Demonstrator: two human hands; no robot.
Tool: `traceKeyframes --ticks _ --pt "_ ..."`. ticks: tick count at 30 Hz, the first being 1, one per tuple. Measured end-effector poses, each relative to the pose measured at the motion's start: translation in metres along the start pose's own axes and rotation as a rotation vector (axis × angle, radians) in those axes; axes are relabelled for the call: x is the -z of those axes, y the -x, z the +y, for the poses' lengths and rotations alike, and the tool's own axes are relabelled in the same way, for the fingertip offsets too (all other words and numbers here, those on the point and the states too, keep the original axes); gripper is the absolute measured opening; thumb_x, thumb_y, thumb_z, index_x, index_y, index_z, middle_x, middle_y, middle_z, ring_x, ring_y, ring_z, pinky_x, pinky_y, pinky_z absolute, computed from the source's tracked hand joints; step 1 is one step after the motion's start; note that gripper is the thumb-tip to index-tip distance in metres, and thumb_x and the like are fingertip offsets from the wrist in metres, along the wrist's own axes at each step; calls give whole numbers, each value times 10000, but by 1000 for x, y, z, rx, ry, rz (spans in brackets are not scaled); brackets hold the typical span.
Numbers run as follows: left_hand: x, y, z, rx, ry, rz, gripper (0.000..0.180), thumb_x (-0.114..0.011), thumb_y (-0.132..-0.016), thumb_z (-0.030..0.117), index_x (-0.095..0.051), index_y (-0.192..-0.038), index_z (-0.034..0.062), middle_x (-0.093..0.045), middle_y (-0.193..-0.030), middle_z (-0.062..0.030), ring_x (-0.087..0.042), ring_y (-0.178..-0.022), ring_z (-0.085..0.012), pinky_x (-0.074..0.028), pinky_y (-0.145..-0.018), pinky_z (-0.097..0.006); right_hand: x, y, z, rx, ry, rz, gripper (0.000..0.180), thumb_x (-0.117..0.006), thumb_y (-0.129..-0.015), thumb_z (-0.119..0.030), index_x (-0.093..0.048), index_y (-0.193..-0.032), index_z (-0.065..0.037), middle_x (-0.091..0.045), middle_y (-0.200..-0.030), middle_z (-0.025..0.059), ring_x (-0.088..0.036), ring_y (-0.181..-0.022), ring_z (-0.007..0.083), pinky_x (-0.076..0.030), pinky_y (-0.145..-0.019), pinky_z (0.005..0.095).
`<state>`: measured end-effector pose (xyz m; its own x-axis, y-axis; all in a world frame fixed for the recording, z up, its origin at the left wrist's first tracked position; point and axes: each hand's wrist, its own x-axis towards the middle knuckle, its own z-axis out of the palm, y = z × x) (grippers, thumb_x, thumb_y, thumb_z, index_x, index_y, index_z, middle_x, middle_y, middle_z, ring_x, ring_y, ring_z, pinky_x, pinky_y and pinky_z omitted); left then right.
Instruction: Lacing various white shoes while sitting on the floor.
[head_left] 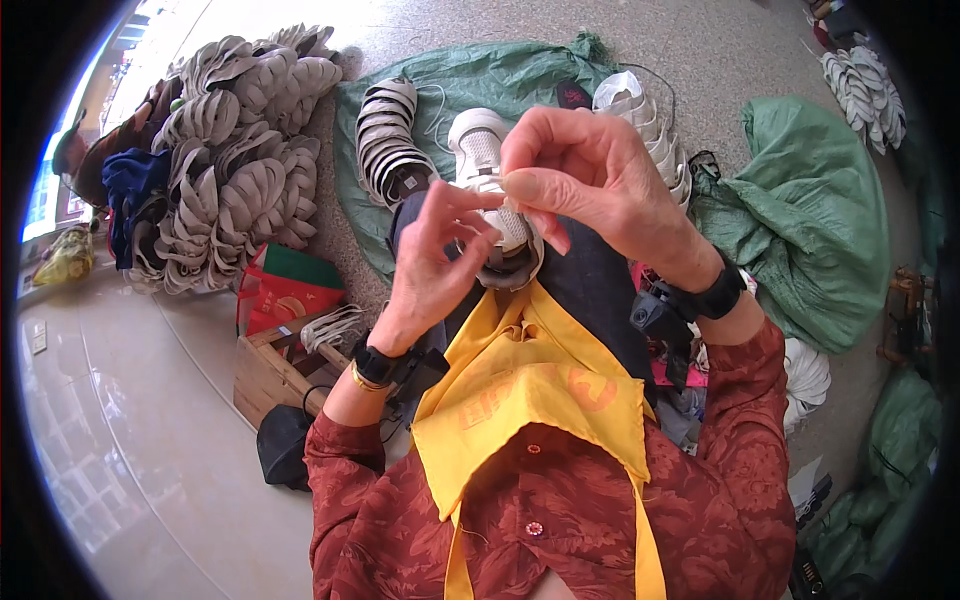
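A whitish-grey shoe upper (478,140) with a perforated mesh surface lies across my dark-trousered lap, its heel opening toward me. Above its middle, my right hand (590,175) is closed in a pinch of thumb and forefinger. Something small and pale shows at those fingertips, too small to name. My left hand (440,245) is just to the left of it, forefinger stretched toward the pinch and thumb apart from it. Nothing plainly sits in the left fingers. Both hands cover part of the shoe upper.
A stack of shoe uppers (385,135) stands on a green sheet (480,70) beyond my knees. At left are a big heap of uppers (240,170), a red bag (290,290) and a wooden box (265,375). A green sack (810,220) bulges at right.
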<state>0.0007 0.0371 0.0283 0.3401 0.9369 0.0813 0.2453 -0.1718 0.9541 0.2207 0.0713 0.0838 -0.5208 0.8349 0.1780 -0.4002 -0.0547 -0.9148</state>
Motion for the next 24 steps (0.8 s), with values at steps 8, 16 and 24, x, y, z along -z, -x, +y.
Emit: traceKeyframes --ticks 8,16,24 --pt "-2 11 4 27 323 84 139 -629 -967 -23 -540 -1070 5 -684 -1065 -69 -640 -933 -76 -520 -826 -242 -5 4 -2 -59 -6 -21 131 -685 -994 -122 -619 -978 -9 -614 -809 -5 -566 -627 40 -460 -541 195" --pt "16 -18 0 -53 90 -148 170 -617 -956 -32 -560 -1102 33 -612 -937 1 -575 -833 -74 -475 -719 -233 -11 -2 -4 -42 38 -44 104 -660 -1005 -106 -611 -989 -16 -614 -828 -7 -581 -649 40 -484 -580 194" --pt "21 -2 -17 89 339 -125 172 -558 -1072 179 -576 -1001 24 -650 -925 -10 -571 -758 -62 -482 -698 -209 1 13 1 -45 14 -4 70 -569 -1031 -69 -566 -977 -25 -686 -861 77 -630 -651 83 -544 -606 227"
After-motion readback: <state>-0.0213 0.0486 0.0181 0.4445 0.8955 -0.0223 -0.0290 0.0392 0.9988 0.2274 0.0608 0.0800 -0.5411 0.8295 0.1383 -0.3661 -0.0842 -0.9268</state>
